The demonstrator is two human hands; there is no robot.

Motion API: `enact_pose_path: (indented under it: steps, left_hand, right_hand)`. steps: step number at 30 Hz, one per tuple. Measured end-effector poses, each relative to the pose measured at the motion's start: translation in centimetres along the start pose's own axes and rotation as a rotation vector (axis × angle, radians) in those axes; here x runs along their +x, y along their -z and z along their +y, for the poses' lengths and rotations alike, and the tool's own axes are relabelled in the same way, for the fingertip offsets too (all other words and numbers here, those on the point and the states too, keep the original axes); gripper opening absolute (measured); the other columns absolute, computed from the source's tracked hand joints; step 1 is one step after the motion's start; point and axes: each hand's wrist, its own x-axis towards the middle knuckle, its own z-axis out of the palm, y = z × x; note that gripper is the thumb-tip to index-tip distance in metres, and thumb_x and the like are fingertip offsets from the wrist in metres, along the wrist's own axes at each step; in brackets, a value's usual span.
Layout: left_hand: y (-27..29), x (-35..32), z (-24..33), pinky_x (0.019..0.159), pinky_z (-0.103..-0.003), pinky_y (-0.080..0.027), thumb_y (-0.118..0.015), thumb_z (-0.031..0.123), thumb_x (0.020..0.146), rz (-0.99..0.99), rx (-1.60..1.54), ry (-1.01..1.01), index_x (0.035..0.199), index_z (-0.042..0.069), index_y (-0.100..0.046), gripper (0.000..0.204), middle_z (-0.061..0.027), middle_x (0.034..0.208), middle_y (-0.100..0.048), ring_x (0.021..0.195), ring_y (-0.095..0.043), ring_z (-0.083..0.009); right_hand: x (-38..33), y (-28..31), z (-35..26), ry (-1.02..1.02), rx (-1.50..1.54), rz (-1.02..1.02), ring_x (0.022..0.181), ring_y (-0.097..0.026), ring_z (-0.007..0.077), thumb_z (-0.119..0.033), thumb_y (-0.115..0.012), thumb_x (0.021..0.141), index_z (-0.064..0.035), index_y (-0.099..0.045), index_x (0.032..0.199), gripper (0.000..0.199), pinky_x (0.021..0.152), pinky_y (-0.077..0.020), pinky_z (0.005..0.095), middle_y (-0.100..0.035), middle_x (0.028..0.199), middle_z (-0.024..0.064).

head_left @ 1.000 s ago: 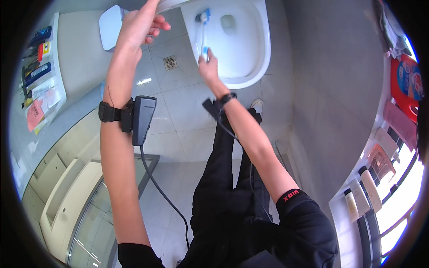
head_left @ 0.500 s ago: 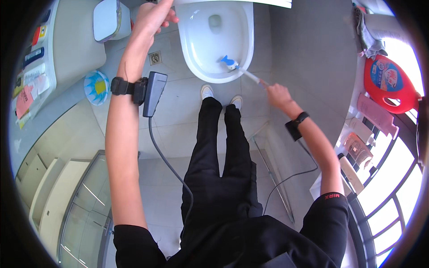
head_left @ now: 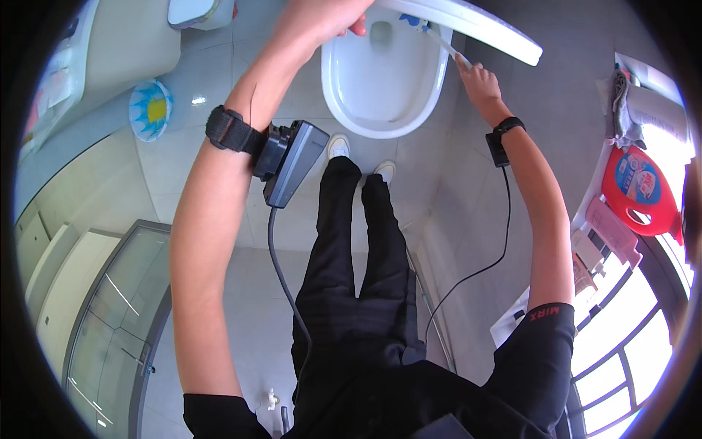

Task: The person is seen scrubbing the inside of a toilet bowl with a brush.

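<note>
A white toilet bowl (head_left: 384, 121) lies ahead of my feet, with its white toilet seat (head_left: 482, 29) raised at the top of the view. My right hand (head_left: 481, 86) is closed round the handle of a toilet brush (head_left: 442, 42). The brush's blue-and-white head rests against the bowl's far right inner wall, close below the seat. My left hand (head_left: 327, 20) reaches to the left end of the raised seat, with fingers curled at its edge. The upper part of that hand is cut off by the frame.
A blue-and-white bin (head_left: 151, 110) with something yellow inside stands on the floor at left. A counter (head_left: 153, 51) runs along the left wall. Bottles, including a red jug (head_left: 635, 192), stand at the right by the window. A glass-panelled door (head_left: 117, 322) is at lower left.
The brush head has moved from the bowl's near right side to its far right side, my right hand following. My view has shifted, and the seat now appears tilted.
</note>
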Motion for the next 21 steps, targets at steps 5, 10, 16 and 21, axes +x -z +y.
enact_pose_path:
  steps: [5,10,16,21]
  left_hand:
    - [0.0,-0.7,0.0,0.049,-0.027,-0.046,-0.063,0.055,0.084,0.02,-0.046,-0.022,0.068,0.001,-0.065,0.056,-0.0052,0.055,-0.059,0.052,-0.06,-0.014]
    - [-0.1,-0.3,-0.1,0.049,-0.028,-0.046,-0.063,0.053,0.085,0.063,-0.063,-0.013,0.063,0.002,-0.063,0.055,-0.0039,0.055,-0.059,0.05,-0.059,-0.0138]
    - [-0.9,-0.2,1.2,0.051,-0.03,-0.047,-0.062,0.053,0.085,0.071,-0.085,-0.148,0.072,-0.003,-0.065,0.058,-0.0073,0.058,-0.06,0.053,-0.06,-0.0149]
    - [-0.8,0.4,1.0,0.053,-0.029,-0.049,-0.061,0.058,0.084,0.078,0.042,0.0,0.07,-0.002,-0.065,0.062,-0.0089,0.058,-0.061,0.054,-0.062,-0.0162]
  right_hand:
    - [-7.3,-1.1,-2.4,0.143,0.054,-0.147,0.078,-0.067,0.0288,-0.008,-0.046,0.09,-0.0102,-0.028,0.147,0.059,0.063,-0.0565,0.0409,-0.062,0.09,0.0175]
    - [-8.4,1.0,-5.1,0.351,0.167,-0.273,0.085,-0.067,0.0295,-0.008,-0.047,0.09,-0.0125,-0.031,0.147,0.059,0.068,-0.056,0.0422,-0.063,0.098,0.0195]
    - [0.7,-1.6,-2.0,-0.02,0.067,-0.005,0.083,-0.067,0.0281,-0.007,-0.048,0.089,-0.0125,-0.031,0.147,0.06,0.068,-0.0563,0.0403,-0.063,0.094,0.0162]
    - [-3.9,-4.9,-3.1,-0.041,0.133,0.06,0.073,-0.066,0.0266,-0.007,-0.051,0.088,-0.0139,-0.031,0.147,0.063,0.062,-0.0556,0.0393,-0.062,0.086,0.0114]
